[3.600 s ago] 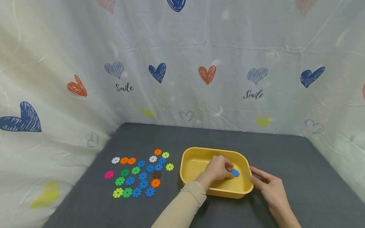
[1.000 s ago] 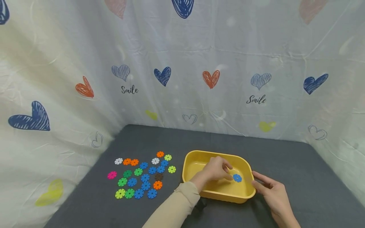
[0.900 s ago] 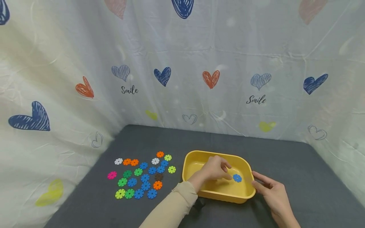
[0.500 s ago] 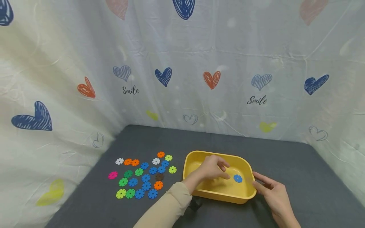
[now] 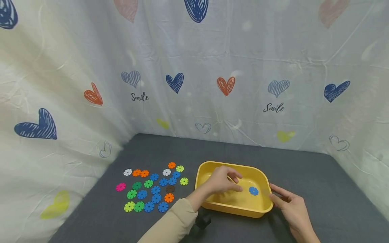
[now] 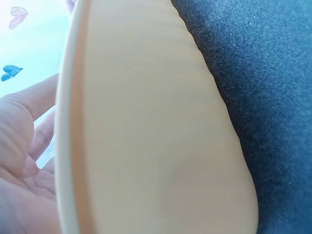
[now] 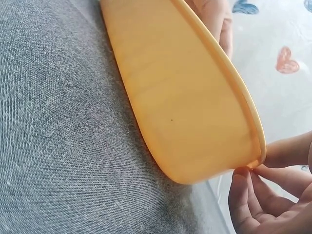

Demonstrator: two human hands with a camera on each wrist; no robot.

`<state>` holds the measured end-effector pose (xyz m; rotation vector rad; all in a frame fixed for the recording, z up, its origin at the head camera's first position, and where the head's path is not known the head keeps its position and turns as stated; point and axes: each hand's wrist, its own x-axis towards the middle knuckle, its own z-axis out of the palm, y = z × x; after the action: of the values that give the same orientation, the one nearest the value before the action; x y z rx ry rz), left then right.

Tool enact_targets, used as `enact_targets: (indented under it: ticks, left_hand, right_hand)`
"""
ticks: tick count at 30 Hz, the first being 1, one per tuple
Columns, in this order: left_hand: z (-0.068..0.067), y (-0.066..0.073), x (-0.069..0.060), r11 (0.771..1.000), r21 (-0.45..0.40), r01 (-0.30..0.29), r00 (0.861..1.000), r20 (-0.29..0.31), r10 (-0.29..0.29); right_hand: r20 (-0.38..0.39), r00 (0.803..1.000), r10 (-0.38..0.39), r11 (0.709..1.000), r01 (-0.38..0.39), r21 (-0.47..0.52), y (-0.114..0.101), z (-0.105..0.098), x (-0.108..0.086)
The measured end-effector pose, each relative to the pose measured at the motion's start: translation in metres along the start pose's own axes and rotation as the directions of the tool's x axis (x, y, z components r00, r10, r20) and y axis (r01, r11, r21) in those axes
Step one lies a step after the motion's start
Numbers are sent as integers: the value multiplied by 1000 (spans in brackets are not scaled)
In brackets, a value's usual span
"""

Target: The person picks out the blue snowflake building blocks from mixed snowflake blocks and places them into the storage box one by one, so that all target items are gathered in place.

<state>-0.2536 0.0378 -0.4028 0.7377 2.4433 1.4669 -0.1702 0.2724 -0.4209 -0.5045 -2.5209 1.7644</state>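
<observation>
In the head view, a yellow plastic basin (image 5: pixel 234 209) stands on the dark cloth, with one blue slotted plastic disc (image 5: pixel 253 191) lying flat in its right half. My left hand (image 5: pixel 223 179) hovers inside the basin, left of that disc, with thumb and fingers apart and nothing between them. In the left wrist view the basin wall (image 6: pixel 146 117) hides part of that hand (image 6: pixel 19 146). At the basin's right end my right hand (image 5: pixel 290 206) holds the rim; in the right wrist view its thumb and fingers (image 7: pixel 241 195) pinch the basin's corner edge (image 7: pixel 261 141).
Several slotted discs in orange, white, green, pink, brown and blue (image 5: pixel 141 194) lie spread on the dark tablecloth (image 5: pixel 100 219) left of the basin. A small black object (image 5: pixel 203 221) shows under my left forearm. A white curtain with printed hearts (image 5: pixel 200 50) hangs behind.
My left hand has drawn away from the blue disc, moving left inside the basin; its fingers were at the disc earlier. My right hand stays on the basin's rim. The head view has shifted slightly.
</observation>
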Motion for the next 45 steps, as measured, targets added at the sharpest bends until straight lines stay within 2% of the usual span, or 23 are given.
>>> enact_targets:
  ticks: [10,16,21,30,37,41,45]
  left_hand:
    - [-16,-2,-17,996,-78,-49,998,-50,45]
    - [-31,0,-31,988,-73,-134,986,-114,125]
    - [-45,2,-45,987,-65,-146,978,-162,134]
    - [-73,-5,-73,988,-87,-125,972,-210,105]
    - [-102,-16,-102,992,-91,-85,963,-264,59]
    - [-120,-33,-121,993,-98,-60,958,-284,30]
    - [-139,-58,-142,995,-101,-1,972,-234,-23]
  right_hand:
    - [0,1000,2,1000,-2,4,1,0,-1]
    - [11,1000,9,1000,-9,17,1,0,0]
    - [7,1000,11,1000,-11,14,1,1,0]
    - [6,1000,14,1000,-14,13,1,1,1]
    - [6,1000,12,1000,-12,13,0,1,1]
    - [-8,1000,7,1000,-7,-2,0,0,1]
    - [-6,1000,4,1000,-4,-7,0,-1,1]
